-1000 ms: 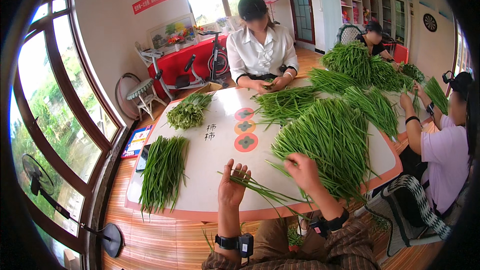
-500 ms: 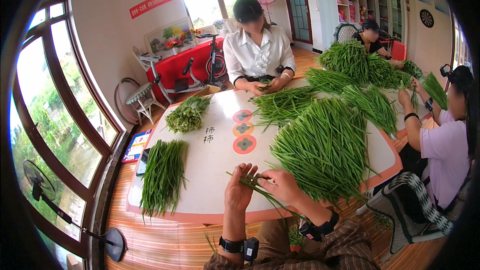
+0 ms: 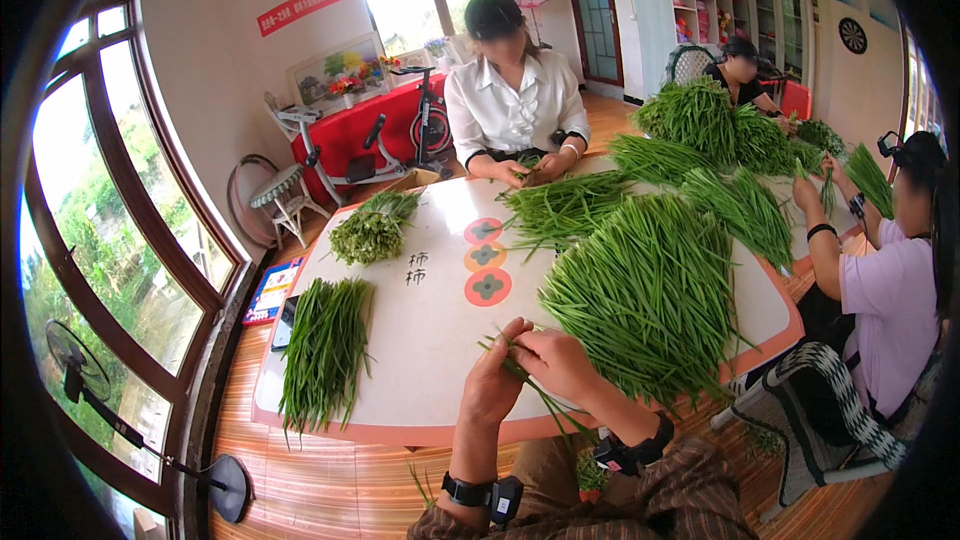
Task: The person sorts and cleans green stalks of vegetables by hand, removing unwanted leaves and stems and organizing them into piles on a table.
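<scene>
Close to the table's near edge, my left hand (image 3: 488, 385) is closed on a few thin green chive stems (image 3: 548, 402). My right hand (image 3: 556, 364) pinches the same stems, its fingertips meeting those of the left. The lower ends of the stems trail down below my right hand. Just right of my hands lies a large heap of chives (image 3: 640, 290). A neat bundle of chives (image 3: 325, 355) rests at the left of the table, and behind it is a bunch with pale bud heads (image 3: 368, 232).
More chives (image 3: 565, 208) are spread at the table's far side. Across sits a person in a white blouse (image 3: 515, 105), hands on greens. At right, a person in a pale purple top (image 3: 885, 290) holds stems; another sits farther back. A dark phone (image 3: 285, 325) lies at the left edge.
My hands have come together at the fingertips; my left hand has shifted slightly right and up, and my right fingers now cover the stems' upper part. The bundles on the table stay put.
</scene>
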Demonstrator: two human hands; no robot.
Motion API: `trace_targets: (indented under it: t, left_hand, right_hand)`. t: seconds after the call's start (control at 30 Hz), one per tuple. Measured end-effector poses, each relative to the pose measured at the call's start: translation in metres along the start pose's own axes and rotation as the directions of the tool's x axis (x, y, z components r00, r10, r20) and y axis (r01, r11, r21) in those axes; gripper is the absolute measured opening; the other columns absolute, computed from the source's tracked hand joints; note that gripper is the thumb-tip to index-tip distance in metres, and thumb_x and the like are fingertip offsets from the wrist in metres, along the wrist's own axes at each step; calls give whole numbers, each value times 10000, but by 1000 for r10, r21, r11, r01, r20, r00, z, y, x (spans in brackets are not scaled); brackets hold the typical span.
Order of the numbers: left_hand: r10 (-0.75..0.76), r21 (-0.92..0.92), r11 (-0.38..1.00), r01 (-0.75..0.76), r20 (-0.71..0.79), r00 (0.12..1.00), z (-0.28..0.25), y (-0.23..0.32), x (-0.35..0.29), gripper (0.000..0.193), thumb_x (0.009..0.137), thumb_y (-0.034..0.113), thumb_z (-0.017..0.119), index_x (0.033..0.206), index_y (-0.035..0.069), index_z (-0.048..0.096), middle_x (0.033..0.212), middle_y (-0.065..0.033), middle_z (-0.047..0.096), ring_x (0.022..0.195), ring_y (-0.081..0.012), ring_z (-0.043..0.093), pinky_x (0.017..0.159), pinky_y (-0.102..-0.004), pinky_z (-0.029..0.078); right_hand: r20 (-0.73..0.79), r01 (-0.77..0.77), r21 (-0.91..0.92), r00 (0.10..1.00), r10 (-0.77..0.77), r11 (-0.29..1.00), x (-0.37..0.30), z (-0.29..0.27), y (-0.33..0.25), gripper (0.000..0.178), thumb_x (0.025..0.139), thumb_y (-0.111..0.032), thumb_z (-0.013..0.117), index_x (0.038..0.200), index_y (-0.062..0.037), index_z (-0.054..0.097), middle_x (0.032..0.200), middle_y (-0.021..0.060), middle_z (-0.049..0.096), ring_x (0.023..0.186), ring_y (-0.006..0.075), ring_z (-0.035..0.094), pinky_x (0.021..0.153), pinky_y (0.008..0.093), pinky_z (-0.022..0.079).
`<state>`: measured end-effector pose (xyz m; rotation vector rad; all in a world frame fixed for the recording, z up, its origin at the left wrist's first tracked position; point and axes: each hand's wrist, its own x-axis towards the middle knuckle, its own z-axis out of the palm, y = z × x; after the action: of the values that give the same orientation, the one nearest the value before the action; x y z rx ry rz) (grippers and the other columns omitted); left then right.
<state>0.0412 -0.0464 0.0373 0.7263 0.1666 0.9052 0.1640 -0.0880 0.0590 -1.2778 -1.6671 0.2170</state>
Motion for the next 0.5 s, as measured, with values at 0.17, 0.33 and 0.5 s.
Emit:
trace_targets:
  t: [0.17, 0.33, 0.5]
  left_hand:
    - [1, 25, 1000, -2, 30, 1000, -11, -6, 4, 321, 922, 229, 407, 1122, -8, 491, 1180, -117, 497, 1097, -219, 453, 952, -373, 339]
    - [94, 25, 995, -92, -61, 994, -20, 5, 0, 238, 908, 238, 441, 1006, 35, 519, 998, -88, 579, 951, -224, 535, 909, -381, 382]
    - [94, -129, 984, -127, -239, 966, -39, 37, -11, 163, 908, 240, 459, 969, 92, 488, 605, 40, 305, 510, -79, 289, 485, -229, 296]
  right_hand:
    - [8, 21, 12, 1000, -21, 1000, -3, 4, 4, 170, 813, -181, 534, 801, -13, 545, 719, 192, 561, 675, 354, 556, 578, 420, 431]
    - [150, -83, 2, 985, 81, 997, -7, -6, 8, 200, 787, -234, 593, 778, -34, 593, 662, 163, 560, 618, 337, 550, 545, 372, 438]
    - [12, -157, -268, 986, 166, 950, -15, -32, 37, 180, 782, -221, 564, 765, -48, 610, 667, 158, 585, 658, 324, 571, 610, 405, 453]
